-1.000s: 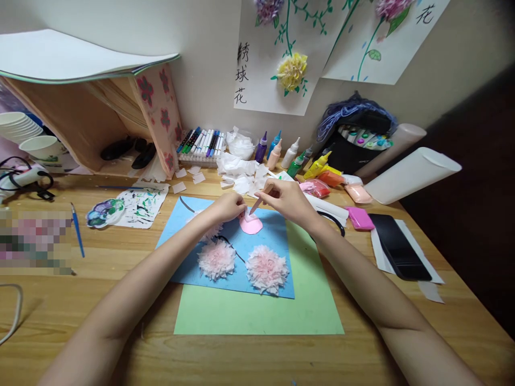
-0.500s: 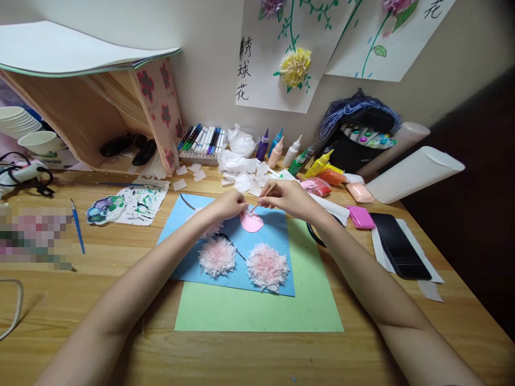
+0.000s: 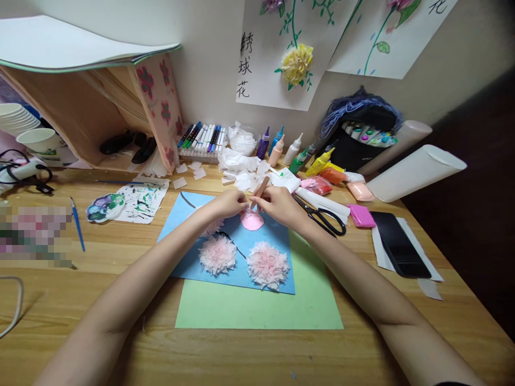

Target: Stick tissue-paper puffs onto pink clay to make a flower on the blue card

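My right hand [image 3: 277,202] grips a thin brown stick [image 3: 261,188], its lower end at the top edge of a pink clay disc [image 3: 252,220]. Beside it my left hand [image 3: 232,203] is pinched at the disc's upper left; what its fingertips hold is too small to make out. The disc lies on a blue sheet [image 3: 241,273], which overlaps a green sheet [image 3: 257,313]. Fluffy pink paper flowers sit on the blue sheet, one at lower left [image 3: 218,255], one at lower right [image 3: 268,265], and another partly behind my left forearm [image 3: 211,227].
Black scissors [image 3: 322,217] lie right of my right hand. Torn white tissue [image 3: 241,163], markers [image 3: 203,138] and paint bottles [image 3: 276,150] stand behind. A phone [image 3: 398,244] is at the right; a blue brush [image 3: 78,225] and painted paper [image 3: 145,201] are at the left.
My right hand has turned and moved slightly, so the stick now stands more upright and shows more. The scissors beside that hand are more exposed. My left hand has barely moved.
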`<state>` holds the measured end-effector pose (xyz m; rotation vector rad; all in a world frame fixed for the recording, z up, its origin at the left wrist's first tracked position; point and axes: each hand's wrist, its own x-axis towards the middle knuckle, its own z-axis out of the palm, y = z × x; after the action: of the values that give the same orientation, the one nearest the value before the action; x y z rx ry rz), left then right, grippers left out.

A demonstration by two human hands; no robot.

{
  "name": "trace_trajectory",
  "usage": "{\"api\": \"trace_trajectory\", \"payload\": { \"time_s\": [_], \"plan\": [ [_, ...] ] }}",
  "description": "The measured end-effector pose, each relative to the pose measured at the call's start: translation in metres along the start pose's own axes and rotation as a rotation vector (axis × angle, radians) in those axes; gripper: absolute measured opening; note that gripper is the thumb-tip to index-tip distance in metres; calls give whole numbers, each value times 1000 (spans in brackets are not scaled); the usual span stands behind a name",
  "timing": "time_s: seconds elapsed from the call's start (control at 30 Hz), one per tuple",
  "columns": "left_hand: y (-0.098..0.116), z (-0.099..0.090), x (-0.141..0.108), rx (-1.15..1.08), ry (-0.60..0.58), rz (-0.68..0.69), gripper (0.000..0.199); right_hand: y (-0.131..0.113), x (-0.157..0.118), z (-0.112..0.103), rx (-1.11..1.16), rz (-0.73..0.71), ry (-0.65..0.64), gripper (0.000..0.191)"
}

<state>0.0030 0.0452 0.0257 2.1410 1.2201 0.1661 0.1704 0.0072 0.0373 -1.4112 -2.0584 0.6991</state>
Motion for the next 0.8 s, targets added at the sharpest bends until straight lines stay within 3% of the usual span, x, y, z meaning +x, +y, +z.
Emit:
{"api": "trace_trajectory", "payload": {
  "time_s": [0.17,0.37,0.8],
  "plan": [
    [-2,5,1,-3,29,-7,19,9,5,-11,164,85,-135,38],
    [-2,11,2,11,93,-23,17,4,6,-34,263,116,-384,28],
    [-3,11,2,-6,89,-34,17,-3,4,-40,359,236,-344,18]
  ]
}}
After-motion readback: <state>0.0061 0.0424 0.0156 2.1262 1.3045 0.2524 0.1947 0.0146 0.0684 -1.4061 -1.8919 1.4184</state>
